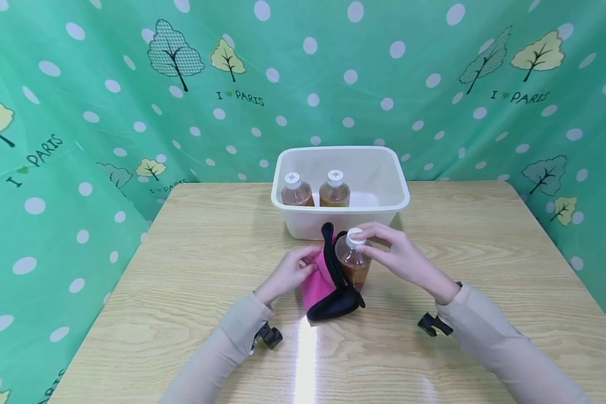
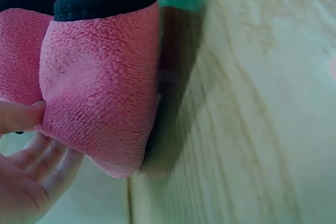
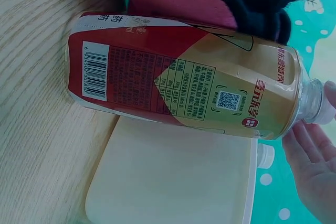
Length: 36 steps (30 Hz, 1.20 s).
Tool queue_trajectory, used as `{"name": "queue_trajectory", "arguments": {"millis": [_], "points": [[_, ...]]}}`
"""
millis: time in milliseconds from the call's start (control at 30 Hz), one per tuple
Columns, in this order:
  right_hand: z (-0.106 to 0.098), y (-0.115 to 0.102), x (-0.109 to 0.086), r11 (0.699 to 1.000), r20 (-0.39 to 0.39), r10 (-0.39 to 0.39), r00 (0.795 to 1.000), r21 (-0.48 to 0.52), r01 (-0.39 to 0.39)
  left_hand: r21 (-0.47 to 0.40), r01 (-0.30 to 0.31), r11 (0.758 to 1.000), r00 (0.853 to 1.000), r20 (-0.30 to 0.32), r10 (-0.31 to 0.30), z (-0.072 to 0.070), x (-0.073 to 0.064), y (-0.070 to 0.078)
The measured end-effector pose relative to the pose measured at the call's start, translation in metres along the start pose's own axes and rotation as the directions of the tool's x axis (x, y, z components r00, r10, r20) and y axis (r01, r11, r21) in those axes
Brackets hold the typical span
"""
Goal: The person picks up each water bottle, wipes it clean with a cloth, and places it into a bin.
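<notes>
My left hand (image 1: 294,272) pinches the side of a pink fleece pouch (image 1: 317,285) with thick black trim. In the left wrist view the pouch (image 2: 100,77) bulges, and its black rim is at the top. Thumb and fingers of my right hand (image 1: 396,253) grip the white cap of a bottle (image 1: 356,265) of brown drink. This bottle is right beside the pouch's black edge, in front of the white bin. A red and gold label with a barcode shows on the bottle (image 3: 173,77) in the right wrist view; its base is outside the pouch there.
Behind the hands stands a white plastic bin (image 1: 384,210). Two similar white-capped bottles, a left one (image 1: 297,193) and a right one (image 1: 335,193), are upright in its left part. All this is on a wooden table (image 1: 207,252) backed by a green dotted cloth (image 1: 328,62).
</notes>
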State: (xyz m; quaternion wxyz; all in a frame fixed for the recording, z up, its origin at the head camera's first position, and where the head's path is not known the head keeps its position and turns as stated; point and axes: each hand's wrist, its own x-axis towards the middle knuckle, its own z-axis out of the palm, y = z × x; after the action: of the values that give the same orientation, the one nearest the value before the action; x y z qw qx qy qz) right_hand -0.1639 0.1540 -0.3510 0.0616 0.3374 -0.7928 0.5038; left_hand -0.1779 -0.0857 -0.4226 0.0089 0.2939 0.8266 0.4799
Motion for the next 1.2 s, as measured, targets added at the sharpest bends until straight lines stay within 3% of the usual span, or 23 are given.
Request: {"name": "queue_trajectory", "arguments": {"millis": [433,833,1200], "points": [[0.000,-0.001,-0.001,0.999,0.011,0.038,0.999,0.004,-0.038,0.041,0.050,0.998,0.998,0.039,-0.052,0.004,-0.003,-0.008],[0.001,-0.001,-0.001,0.999,0.008,0.036,0.999,0.032,-0.036,-0.026,0.024,0.999,0.998,-0.053,-0.025,-0.005,-0.004,0.010],[0.001,-0.001,-0.001,0.999,0.007,0.027,1.000,0.028,-0.027,-0.023,0.026,0.999,0.998,-0.065,-0.028,-0.007,-0.003,0.018]]}}
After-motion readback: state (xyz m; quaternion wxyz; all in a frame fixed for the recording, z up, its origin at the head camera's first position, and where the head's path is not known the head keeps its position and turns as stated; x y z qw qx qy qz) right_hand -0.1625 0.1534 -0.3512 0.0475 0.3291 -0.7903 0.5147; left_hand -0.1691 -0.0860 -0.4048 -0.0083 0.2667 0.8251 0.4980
